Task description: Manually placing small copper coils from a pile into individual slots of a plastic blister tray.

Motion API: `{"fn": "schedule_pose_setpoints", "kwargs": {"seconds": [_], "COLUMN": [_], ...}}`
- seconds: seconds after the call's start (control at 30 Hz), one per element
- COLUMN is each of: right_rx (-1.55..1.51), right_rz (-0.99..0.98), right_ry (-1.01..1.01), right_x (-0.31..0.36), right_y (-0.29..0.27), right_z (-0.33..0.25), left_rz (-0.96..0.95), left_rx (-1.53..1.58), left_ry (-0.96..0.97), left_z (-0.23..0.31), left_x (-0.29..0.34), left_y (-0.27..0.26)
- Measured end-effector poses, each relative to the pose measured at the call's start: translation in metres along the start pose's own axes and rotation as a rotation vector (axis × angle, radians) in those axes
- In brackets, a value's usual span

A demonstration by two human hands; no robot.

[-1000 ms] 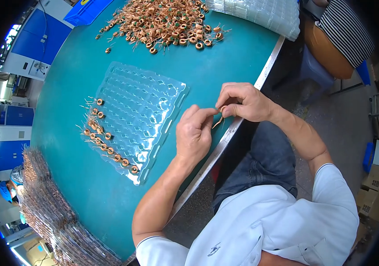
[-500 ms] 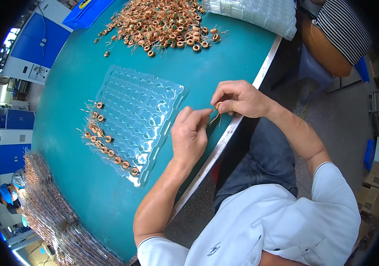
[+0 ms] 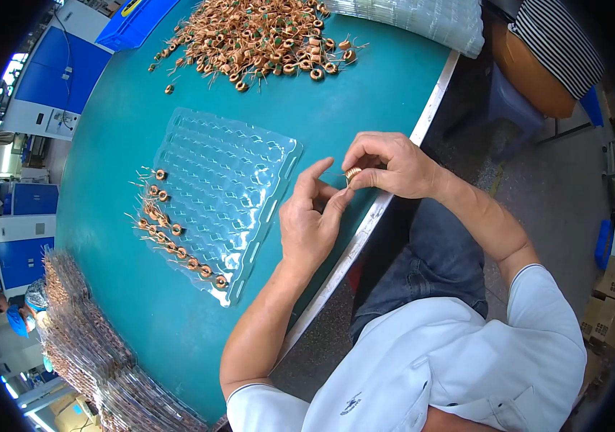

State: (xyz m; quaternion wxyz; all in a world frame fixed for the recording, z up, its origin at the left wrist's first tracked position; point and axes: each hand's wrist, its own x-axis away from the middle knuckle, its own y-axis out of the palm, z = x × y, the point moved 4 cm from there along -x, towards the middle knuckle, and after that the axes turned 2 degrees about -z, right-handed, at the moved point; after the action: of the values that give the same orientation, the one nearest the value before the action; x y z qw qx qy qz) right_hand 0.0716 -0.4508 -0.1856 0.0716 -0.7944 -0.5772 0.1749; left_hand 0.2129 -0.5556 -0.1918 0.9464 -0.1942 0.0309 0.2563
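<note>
Between the thumb and fingers of my right hand (image 3: 390,164) is a small ring coil (image 3: 353,173) wound with copper wire. My left hand (image 3: 311,212) is beside it, index finger raised away from the thumb, the thumb tip close to the coil's wire ends. Whether that thumb touches a wire, I cannot tell. Left of my hands, a clear plastic tray (image 3: 210,129) with rows of pockets lies on the green table (image 3: 135,317). Several copper coils (image 3: 177,230) sit along its left and near edges, their wire ends sticking out leftward.
A large heap of coils (image 3: 257,36) covers the far part of the table. Stacked clear trays (image 3: 423,21) stand far right, a blue bin (image 3: 131,25) far left. Filled trays (image 3: 91,338) are piled at the near left. Another person (image 3: 552,50) sits beyond the table's right edge.
My left index finger has lifted off the coil and spread from the thumb. In my right hand the coil has turned, showing its wound side.
</note>
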Motion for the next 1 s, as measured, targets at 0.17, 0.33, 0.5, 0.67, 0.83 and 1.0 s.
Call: {"fn": "schedule_pose_setpoints", "kwargs": {"seconds": [0.17, 0.33, 0.5, 0.67, 0.83, 1.0], "right_rx": [0.128, 0.111, -0.191, -0.203, -0.128, -0.179], "right_rz": [-0.035, -0.045, -0.071, -0.053, -0.026, -0.024], "right_ry": [-0.085, -0.090, 0.107, 0.120, 0.076, 0.157], "right_x": [0.001, 0.001, 0.000, -0.001, -0.002, -0.002], "right_y": [-0.001, -0.001, 0.002, 0.011, 0.019, 0.017], "right_z": [-0.004, 0.000, 0.008, 0.009, 0.003, 0.006], "left_rz": [0.016, 0.067, 0.035, 0.129, 0.075, 0.083], "left_rx": [-0.124, -0.125, -0.024, 0.020, -0.119, 0.063], "left_ry": [-0.013, -0.004, 0.008, 0.115, 0.128, 0.062], "left_z": [-0.002, -0.004, -0.008, -0.014, -0.011, -0.016], "left_x": [-0.001, -0.001, 0.001, 0.003, 0.012, 0.009], "left_y": [-0.005, -0.008, -0.012, -0.016, -0.025, -0.023]}}
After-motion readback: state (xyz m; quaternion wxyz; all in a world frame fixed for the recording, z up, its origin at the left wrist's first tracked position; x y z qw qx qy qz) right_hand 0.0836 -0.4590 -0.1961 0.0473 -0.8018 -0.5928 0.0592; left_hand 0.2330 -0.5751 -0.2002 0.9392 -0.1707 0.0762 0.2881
